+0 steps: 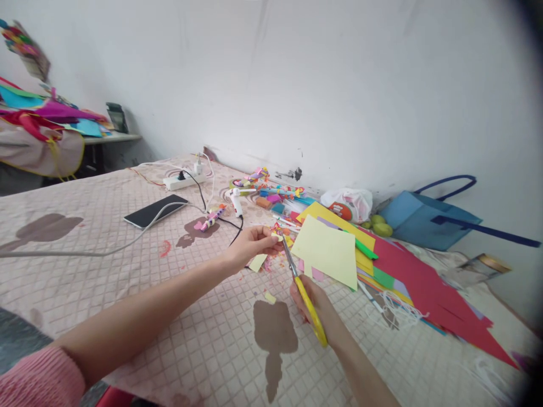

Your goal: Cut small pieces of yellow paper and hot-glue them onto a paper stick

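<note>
My right hand (313, 302) is closed round the yellow handles of a pair of scissors (309, 305), whose blades point up and away from me. The blade tips meet a small piece of pale yellow paper (278, 237), pinched between the thumb and fingers of my left hand (254, 244). Behind that paper is a bit of bright red and orange colour, too small to make out. Below my left hand lies a pale yellow paper strip (258, 263), and a smaller scrap (270, 297) sits nearer to me. Pale yellow sheets (326, 249) lie just right of the scissors.
A white glue gun (235, 202) with a black cord stands behind my left hand. Further left are a tablet (156, 211), a power strip (184, 181) and a grey cable. Red paper (424, 282), white string (401, 310) and a blue bag (432, 217) are at the right.
</note>
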Action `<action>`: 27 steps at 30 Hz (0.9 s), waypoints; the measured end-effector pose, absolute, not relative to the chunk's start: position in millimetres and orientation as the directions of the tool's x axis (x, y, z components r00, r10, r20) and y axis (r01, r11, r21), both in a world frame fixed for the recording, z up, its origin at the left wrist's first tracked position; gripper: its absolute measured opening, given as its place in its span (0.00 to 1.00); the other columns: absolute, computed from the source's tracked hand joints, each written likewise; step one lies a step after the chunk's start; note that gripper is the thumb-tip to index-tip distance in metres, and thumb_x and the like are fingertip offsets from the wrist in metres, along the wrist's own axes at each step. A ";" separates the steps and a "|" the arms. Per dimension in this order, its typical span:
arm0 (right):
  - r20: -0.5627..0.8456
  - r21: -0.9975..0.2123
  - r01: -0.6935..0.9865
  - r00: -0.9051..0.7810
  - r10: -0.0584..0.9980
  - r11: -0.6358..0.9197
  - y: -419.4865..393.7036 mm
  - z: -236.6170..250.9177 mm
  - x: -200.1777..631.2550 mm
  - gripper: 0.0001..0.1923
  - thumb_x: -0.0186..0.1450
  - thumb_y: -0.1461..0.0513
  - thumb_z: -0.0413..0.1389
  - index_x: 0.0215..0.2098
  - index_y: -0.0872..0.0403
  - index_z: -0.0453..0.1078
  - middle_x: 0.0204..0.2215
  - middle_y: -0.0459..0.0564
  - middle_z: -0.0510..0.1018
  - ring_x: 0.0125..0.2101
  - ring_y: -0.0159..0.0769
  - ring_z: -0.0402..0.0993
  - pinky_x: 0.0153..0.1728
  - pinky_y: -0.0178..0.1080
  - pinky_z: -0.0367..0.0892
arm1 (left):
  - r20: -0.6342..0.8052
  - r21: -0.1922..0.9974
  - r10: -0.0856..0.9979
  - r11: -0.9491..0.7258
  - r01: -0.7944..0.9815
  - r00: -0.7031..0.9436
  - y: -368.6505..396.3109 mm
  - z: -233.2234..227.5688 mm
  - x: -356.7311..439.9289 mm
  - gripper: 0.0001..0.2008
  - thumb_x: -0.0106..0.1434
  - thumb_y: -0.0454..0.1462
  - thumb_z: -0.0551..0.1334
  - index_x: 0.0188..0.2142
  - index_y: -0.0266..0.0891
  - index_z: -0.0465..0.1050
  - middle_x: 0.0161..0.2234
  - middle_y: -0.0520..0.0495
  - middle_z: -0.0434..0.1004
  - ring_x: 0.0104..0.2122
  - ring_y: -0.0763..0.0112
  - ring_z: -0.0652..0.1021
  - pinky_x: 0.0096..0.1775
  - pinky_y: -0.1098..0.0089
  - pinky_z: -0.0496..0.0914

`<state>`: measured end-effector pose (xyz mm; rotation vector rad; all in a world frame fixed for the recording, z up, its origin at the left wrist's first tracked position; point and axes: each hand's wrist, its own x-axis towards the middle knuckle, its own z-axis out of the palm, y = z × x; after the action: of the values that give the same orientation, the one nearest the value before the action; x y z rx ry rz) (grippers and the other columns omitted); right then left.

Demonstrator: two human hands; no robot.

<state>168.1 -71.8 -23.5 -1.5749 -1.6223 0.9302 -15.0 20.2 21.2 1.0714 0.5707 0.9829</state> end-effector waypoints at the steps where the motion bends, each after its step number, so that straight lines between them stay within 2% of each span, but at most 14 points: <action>1: -0.008 -0.856 0.517 -0.035 0.999 0.011 -71.6 -23.7 168.3 0.15 0.57 0.51 0.53 0.25 0.51 0.57 0.16 0.38 0.58 0.15 0.25 0.53 0.14 0.29 0.51 | 0.064 0.915 0.878 0.138 -0.379 0.474 19.9 21.3 -14.9 0.14 0.50 0.39 0.68 0.27 0.32 0.66 0.28 0.45 0.78 0.30 0.72 0.79 0.36 0.72 0.72; 7: 0.014 -0.853 0.521 -0.033 0.999 0.029 -72.7 -23.1 168.4 0.15 0.58 0.50 0.53 0.25 0.52 0.59 0.15 0.38 0.58 0.15 0.26 0.52 0.14 0.29 0.50 | 0.070 0.915 0.875 0.135 -0.381 0.478 20.1 20.5 -14.4 0.14 0.50 0.40 0.68 0.27 0.32 0.66 0.28 0.45 0.78 0.30 0.73 0.78 0.37 0.71 0.72; 22: -0.036 -0.887 0.461 -0.038 0.999 -0.014 -74.7 -20.3 165.4 0.15 0.58 0.50 0.54 0.26 0.51 0.57 0.14 0.36 0.56 0.13 0.25 0.50 0.13 0.30 0.50 | 0.077 0.912 0.874 0.133 -0.388 0.480 19.7 19.2 -13.7 0.13 0.51 0.39 0.68 0.27 0.33 0.66 0.28 0.46 0.78 0.31 0.72 0.78 0.37 0.71 0.71; 27: -0.035 -0.863 0.505 -0.037 0.999 -0.011 -75.6 -18.4 164.5 0.16 0.59 0.50 0.53 0.25 0.51 0.54 0.15 0.36 0.55 0.13 0.25 0.51 0.14 0.30 0.51 | 0.071 0.908 0.880 0.139 -0.396 0.470 17.4 21.9 -13.1 0.14 0.50 0.39 0.68 0.27 0.32 0.66 0.28 0.46 0.78 0.30 0.72 0.78 0.36 0.72 0.71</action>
<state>164.5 -75.6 -18.4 -1.5867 -1.6144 0.9632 -13.1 17.4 21.9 1.0626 0.5593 0.9949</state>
